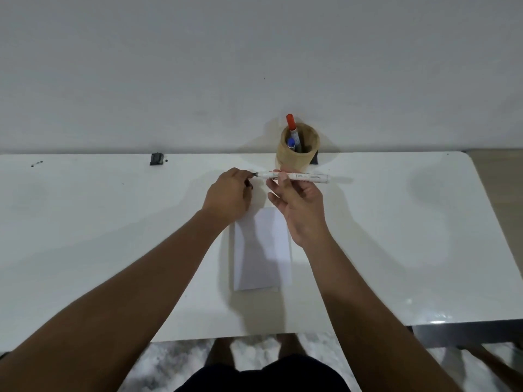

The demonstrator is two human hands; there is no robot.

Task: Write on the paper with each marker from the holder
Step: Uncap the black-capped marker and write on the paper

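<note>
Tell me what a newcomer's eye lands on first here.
First, the white marker held level above the table, gripped by the right hand, its dark tip at the left hand. Next, the wooden holder behind, with red-capped and blue-capped markers, and the blank paper below the hands.

Single head-worn wide-angle view, looking forward and steeply down from close above the white counter, with the far wall filling the upper frame.
</note>
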